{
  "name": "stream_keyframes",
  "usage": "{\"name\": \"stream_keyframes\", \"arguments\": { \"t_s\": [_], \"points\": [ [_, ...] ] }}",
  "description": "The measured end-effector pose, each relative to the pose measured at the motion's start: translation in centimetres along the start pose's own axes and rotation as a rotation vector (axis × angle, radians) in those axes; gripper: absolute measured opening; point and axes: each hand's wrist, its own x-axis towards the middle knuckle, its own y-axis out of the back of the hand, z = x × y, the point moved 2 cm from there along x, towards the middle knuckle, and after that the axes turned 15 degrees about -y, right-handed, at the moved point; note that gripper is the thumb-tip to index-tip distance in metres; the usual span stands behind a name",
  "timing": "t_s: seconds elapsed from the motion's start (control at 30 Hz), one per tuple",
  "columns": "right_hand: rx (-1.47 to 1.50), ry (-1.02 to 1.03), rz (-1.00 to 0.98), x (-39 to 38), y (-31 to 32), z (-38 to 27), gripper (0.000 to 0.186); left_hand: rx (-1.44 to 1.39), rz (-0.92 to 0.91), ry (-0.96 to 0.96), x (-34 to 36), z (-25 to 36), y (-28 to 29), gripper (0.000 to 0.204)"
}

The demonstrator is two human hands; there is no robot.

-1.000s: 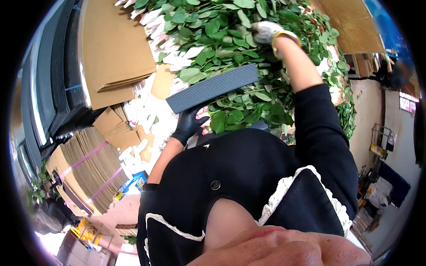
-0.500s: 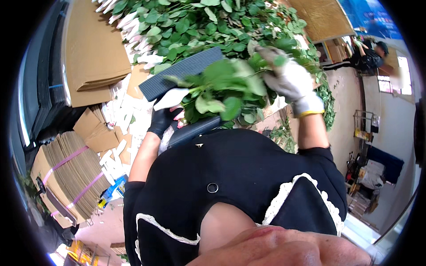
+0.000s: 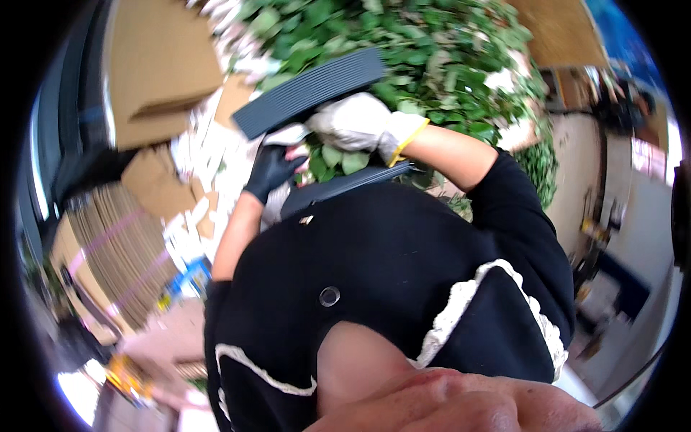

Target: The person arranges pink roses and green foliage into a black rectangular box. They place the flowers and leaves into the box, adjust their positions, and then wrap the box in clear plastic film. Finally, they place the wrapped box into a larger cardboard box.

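Between two dark grey ridged panels, the far one [image 3: 313, 90] and the near one [image 3: 338, 189] against my body, lies a bunch of green leafy stems [image 3: 338, 162]. My left hand [image 3: 272, 171], in a black glove with bare fingertips, closes at the left end of the bunch by a white-wrapped flower head [image 3: 286, 135]. Gripping over the leaves, my right hand [image 3: 351, 124] wears a white glove with a yellow cuff. Its curled fingers sit right beside the white wrap. What they pinch is hidden and blurred.
A heap of leafy stems [image 3: 446, 72] with white-wrapped heads [image 3: 234, 32] covers the far table. Flat cardboard [image 3: 162, 65] and a strapped cardboard stack [image 3: 119, 245] stand at the left. White paper pieces [image 3: 187, 230] lie near my left arm. Another person [image 3: 622, 108] is at the far right.
My right hand has swept left from the heap side to the white wrap between the panels. The left hand stays at the bunch's left end. The view has shifted slightly.
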Motion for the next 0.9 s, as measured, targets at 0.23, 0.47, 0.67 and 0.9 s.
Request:
{"name": "stream_keyframes", "arguments": {
  "t_s": [0.23, 0.47, 0.67, 0.9],
  "points": [
    [-0.130, -0.034, -0.019, -2.0, -1.2, 1.7, 0.016, 0.242, 0.163, -0.103, 0.8, 1.4, -0.6, 0.045],
    [-0.298, 0.142, 0.187, -3.1, 6.7, -0.2, 0.030, 0.136, 0.084, -0.195, 1.2, 1.5, -0.2, 0.028],
    [-0.437, 0.250, 0.548, 0.4, -2.9, 2.2, 0.028, 0.475, 0.118, -0.378, 1.3, 1.8, -1.0, 0.031],
    [-0.505, 0.205, 0.428, 0.4, -3.0, 1.1, 0.029, 1.062, 0.056, -0.416, -0.9, 1.8, -2.7, 0.046]
  ]
}}
